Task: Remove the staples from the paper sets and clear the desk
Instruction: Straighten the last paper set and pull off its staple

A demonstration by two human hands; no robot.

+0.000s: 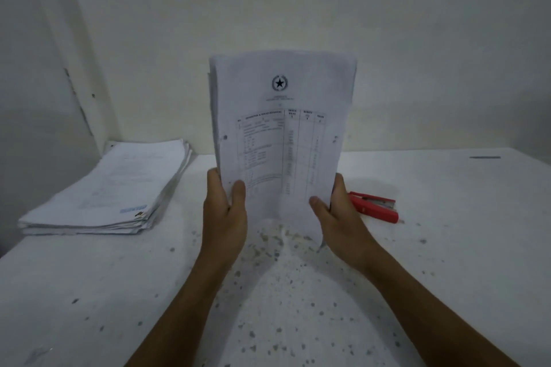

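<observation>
Far left, against the wall: one stack of paper sets (101, 191) lying flat on the white worktop (447, 262), edges ragged, a blue mark near its front right corner; number of sets in it cannot be counted. Centre: one paper bundle (280, 134) held upright above the worktop, its lower edge at or just above the surface, printed table and star emblem facing the camera. Left hand (224, 217) grips the bundle's lower left edge, thumb on the front sheet, fingers curled behind. Right hand (337, 217) grips the lower right edge the same way, thumb in front. Both forearms reach in from the bottom. Right of the right hand: one red stapler (375, 208) lying on the worktop, its near end hidden behind that hand. Dark specks scattered over the worktop, densest under the bundle. Far right, near the back edge: one short dark strip (485, 157), identity unclear.
</observation>
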